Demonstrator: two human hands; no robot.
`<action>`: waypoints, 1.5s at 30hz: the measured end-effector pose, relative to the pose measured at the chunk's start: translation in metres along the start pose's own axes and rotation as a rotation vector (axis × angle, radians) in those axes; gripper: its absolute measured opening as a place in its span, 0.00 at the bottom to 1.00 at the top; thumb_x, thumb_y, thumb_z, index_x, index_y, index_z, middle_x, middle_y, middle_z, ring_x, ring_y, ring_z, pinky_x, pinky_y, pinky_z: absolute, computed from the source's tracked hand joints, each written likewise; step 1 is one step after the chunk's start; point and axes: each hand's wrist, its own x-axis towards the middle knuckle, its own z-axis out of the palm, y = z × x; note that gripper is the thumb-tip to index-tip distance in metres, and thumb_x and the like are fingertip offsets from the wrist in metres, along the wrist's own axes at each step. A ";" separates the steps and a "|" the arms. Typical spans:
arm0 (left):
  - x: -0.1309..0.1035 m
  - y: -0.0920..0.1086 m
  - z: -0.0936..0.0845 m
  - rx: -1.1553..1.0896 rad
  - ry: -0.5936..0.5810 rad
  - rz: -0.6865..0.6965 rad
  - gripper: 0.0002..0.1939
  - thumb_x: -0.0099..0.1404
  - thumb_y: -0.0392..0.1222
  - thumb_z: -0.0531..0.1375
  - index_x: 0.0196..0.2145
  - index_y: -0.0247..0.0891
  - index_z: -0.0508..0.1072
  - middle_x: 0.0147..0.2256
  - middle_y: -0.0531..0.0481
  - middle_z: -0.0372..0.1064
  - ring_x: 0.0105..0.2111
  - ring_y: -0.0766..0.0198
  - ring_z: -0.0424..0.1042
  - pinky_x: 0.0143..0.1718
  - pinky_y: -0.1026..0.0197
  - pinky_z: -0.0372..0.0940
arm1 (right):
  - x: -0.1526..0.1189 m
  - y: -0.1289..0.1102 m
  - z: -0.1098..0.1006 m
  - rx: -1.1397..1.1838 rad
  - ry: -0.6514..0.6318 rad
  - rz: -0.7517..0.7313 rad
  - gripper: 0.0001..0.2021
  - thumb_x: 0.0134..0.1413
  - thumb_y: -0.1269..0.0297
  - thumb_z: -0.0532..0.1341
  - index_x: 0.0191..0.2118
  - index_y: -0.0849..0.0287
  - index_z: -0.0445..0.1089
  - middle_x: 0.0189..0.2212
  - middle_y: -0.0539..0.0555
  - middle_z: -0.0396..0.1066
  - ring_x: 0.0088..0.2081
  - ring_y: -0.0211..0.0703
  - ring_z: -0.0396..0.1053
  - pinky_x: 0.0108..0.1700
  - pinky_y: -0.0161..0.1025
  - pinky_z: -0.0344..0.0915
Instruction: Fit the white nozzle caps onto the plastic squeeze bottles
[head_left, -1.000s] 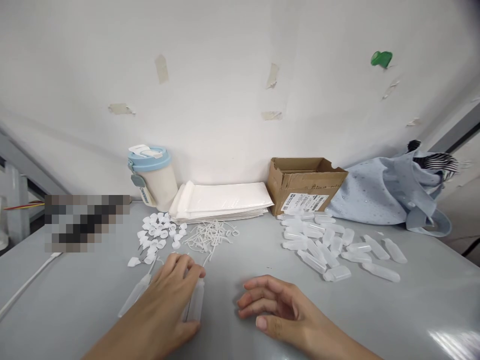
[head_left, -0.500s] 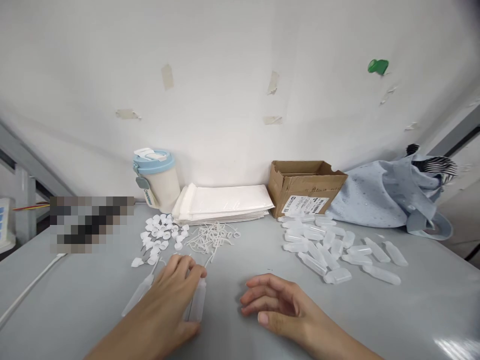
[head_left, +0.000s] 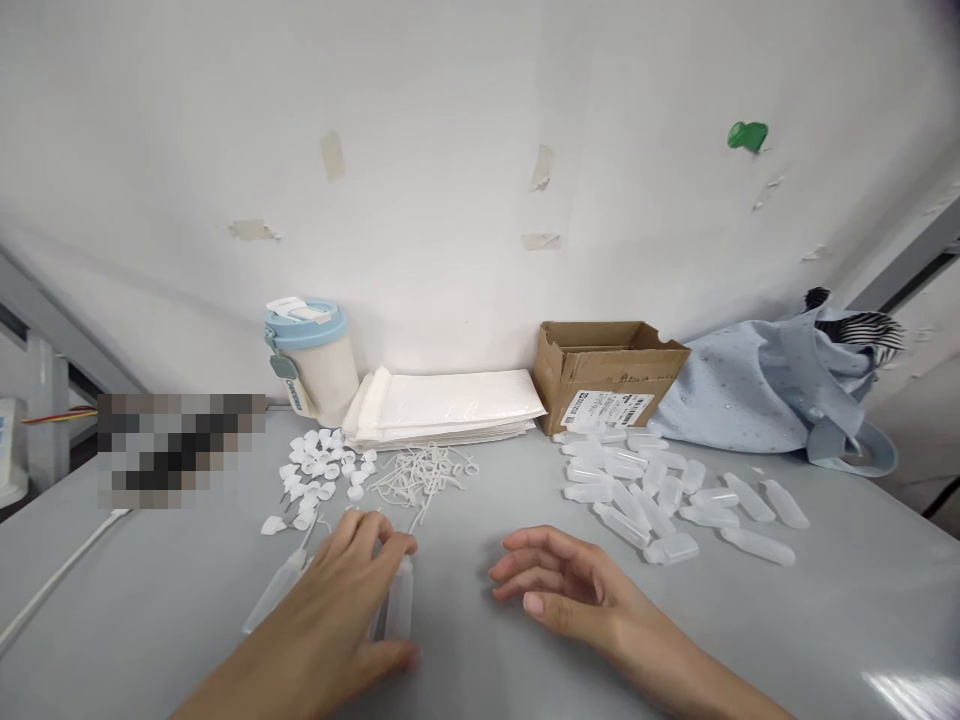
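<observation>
My left hand arches palm-down over a few clear soft plastic bottles at the lower left. Its thumb and fingers are apart. One bottle shows just beyond the index finger and thumb; another bottle slants out on the left, a thin white tube at its mouth. Whether the hand touches them is hard to see. To the right, my right hand hovers above the grey table, fingers loosely curved and apart, nothing in it. Beyond the left hand lie white caps and a heap of thin white tubes.
Several loose clear bottles lie at the right, before an open cardboard box. A stack of white padded envelopes and a blue-lidded cup stand against the wall. A pale blue bag rests at the back right.
My right hand has shifted slightly to the right and up. The left thumb has moved slightly right, away from the nearby bottle. The view has turned a little.
</observation>
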 end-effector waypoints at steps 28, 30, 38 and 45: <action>-0.008 -0.007 0.000 0.007 0.016 0.059 0.22 0.47 0.33 0.55 0.43 0.42 0.69 0.46 0.47 0.61 0.51 0.51 0.57 0.51 0.51 0.57 | 0.002 0.001 -0.001 -0.024 -0.018 -0.010 0.18 0.51 0.57 0.67 0.47 0.57 0.67 0.44 0.58 0.73 0.45 0.48 0.72 0.51 0.49 0.62; -0.008 -0.007 0.000 -0.003 0.013 0.059 0.21 0.47 0.32 0.55 0.42 0.42 0.69 0.46 0.47 0.60 0.51 0.51 0.56 0.51 0.50 0.56 | 0.002 0.001 -0.001 -0.029 -0.015 -0.009 0.19 0.51 0.57 0.67 0.47 0.57 0.67 0.45 0.58 0.73 0.46 0.48 0.72 0.52 0.49 0.62; -0.004 -0.004 -0.001 -0.055 -0.006 0.009 0.21 0.52 0.40 0.60 0.46 0.42 0.68 0.47 0.47 0.60 0.51 0.50 0.56 0.51 0.49 0.57 | 0.000 0.001 -0.002 -0.024 -0.007 -0.014 0.18 0.51 0.57 0.67 0.46 0.57 0.68 0.43 0.57 0.73 0.44 0.47 0.72 0.50 0.47 0.62; -0.001 -0.002 0.001 -0.033 0.048 0.043 0.25 0.50 0.38 0.61 0.48 0.43 0.70 0.46 0.47 0.63 0.51 0.50 0.57 0.51 0.50 0.58 | -0.001 0.000 -0.001 -0.022 0.008 -0.008 0.18 0.50 0.57 0.68 0.46 0.56 0.69 0.42 0.56 0.73 0.44 0.47 0.72 0.50 0.47 0.64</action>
